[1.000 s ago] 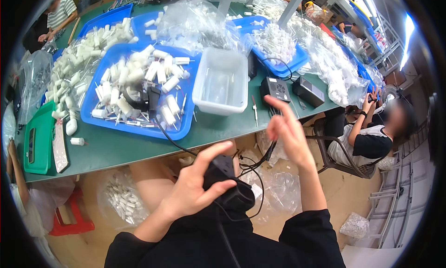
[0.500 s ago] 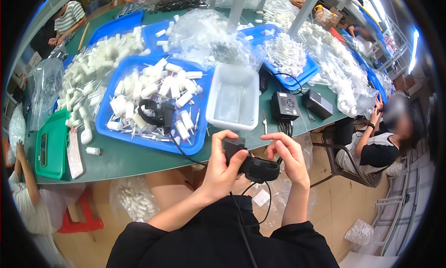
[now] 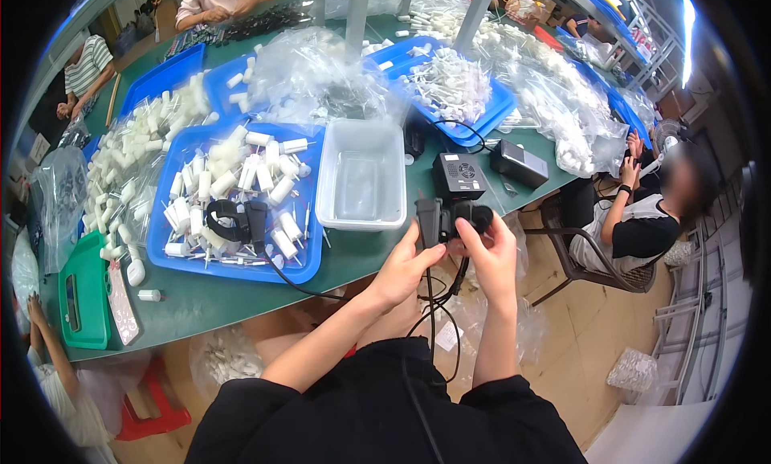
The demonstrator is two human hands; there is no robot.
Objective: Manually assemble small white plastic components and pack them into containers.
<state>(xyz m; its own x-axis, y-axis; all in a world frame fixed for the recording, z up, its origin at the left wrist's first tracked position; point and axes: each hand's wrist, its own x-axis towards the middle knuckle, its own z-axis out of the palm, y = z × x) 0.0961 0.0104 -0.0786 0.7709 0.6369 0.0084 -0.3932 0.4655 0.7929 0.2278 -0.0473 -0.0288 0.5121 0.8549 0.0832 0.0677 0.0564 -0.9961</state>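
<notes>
Above the table's near edge, both my hands hold a small black device with a strap and cable. My left hand is closed on its block-shaped body, thumb and fingers on the lower end. My right hand is closed around its strap side, fingers partly hidden behind it. Black cables run down from the device between my forearms. A similar black strapped device lies on white cylindrical parts in a blue tray, its cable trailing toward me. Beside that tray stands a clear plastic bin.
A black vented box and a dark rectangular unit sit behind my hands. Another blue tray holds white parts. A green tray with a phone is at the left. Seated at the right is a person; grey posts rise at the back.
My right hand, apart from the device with fingers spread before, now grips its strap side. The device has turned more upright and moved slightly right and up. The view has shifted rightward.
</notes>
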